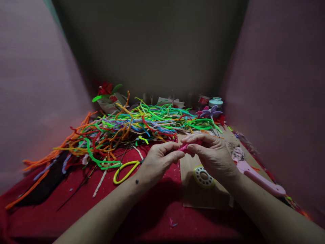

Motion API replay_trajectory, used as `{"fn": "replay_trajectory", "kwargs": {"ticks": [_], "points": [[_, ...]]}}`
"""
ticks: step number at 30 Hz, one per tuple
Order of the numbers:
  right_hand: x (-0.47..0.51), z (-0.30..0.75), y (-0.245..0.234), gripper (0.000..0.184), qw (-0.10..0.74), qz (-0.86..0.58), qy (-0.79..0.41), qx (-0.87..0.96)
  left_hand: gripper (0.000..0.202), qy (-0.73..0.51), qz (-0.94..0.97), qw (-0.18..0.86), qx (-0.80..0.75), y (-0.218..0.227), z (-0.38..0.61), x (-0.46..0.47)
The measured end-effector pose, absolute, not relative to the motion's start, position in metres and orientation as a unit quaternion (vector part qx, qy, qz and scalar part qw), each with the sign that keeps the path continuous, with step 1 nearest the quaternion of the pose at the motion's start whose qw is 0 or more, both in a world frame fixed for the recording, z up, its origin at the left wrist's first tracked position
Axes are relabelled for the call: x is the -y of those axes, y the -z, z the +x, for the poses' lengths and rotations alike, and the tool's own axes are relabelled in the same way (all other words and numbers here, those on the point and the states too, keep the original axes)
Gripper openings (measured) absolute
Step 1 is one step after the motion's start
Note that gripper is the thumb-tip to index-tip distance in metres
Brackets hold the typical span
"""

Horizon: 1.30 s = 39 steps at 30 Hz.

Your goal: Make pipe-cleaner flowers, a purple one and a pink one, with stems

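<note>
My left hand (pixel 158 160) and my right hand (pixel 212 154) meet above the red cloth (pixel 76 217), both with fingers pinched on a short pink pipe cleaner piece (pixel 184 146) held between them. Only a small stretch of the pink piece shows between the fingertips. Just below my right hand a roll of tape (pixel 203 176) lies on a brown cardboard sheet (pixel 203 198). Yellow-handled scissors (pixel 126 170) lie on the cloth to the left of my left hand.
A big tangled heap of pipe cleaners (pixel 132 127) in many colours fills the back. A pink glue gun (pixel 256 176) lies at the right. A purple pipe-cleaner flower (pixel 210 112), a teal jar (pixel 215 101) and a red flower (pixel 106 88) stand at the back. Walls close in on three sides.
</note>
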State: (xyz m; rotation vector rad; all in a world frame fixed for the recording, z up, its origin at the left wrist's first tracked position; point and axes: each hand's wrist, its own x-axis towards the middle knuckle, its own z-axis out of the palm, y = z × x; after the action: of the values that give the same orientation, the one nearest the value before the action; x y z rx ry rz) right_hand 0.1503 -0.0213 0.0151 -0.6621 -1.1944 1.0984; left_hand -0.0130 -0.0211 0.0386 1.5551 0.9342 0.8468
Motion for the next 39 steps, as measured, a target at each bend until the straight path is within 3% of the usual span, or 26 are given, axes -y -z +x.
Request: {"fn": "replay_trajectory", "kwargs": {"ticks": [9, 15, 22, 30, 35, 39], "points": [[0.021, 0.151, -0.012, 0.017, 0.618, -0.273, -0.496, 0.545, 0.018, -0.328, 0.676, 0.531, -0.391, -0.036, -0.015, 0.019], [0.021, 0.155, -0.016, 0.039, 0.582, -0.202, -0.606, 0.504, 0.017, -0.365, 0.687, 0.513, -0.361, -0.036, -0.018, 0.019], [0.019, 0.160, -0.019, 0.024, 0.568, -0.185, -0.608, 0.522, 0.019, -0.358, 0.706, 0.508, -0.338, -0.033, -0.022, 0.018], [0.023, 0.156, -0.019, 0.012, 0.616, -0.219, -0.528, 0.541, 0.020, -0.375, 0.705, 0.500, -0.335, -0.029, -0.017, 0.020], [0.025, 0.155, -0.017, 0.021, 0.630, -0.237, -0.497, 0.547, 0.019, -0.378, 0.687, 0.510, -0.353, -0.031, -0.018, 0.019], [0.026, 0.155, -0.019, 0.012, 0.616, -0.234, -0.497, 0.564, 0.021, -0.360, 0.677, 0.530, -0.363, -0.033, -0.019, 0.020]]}}
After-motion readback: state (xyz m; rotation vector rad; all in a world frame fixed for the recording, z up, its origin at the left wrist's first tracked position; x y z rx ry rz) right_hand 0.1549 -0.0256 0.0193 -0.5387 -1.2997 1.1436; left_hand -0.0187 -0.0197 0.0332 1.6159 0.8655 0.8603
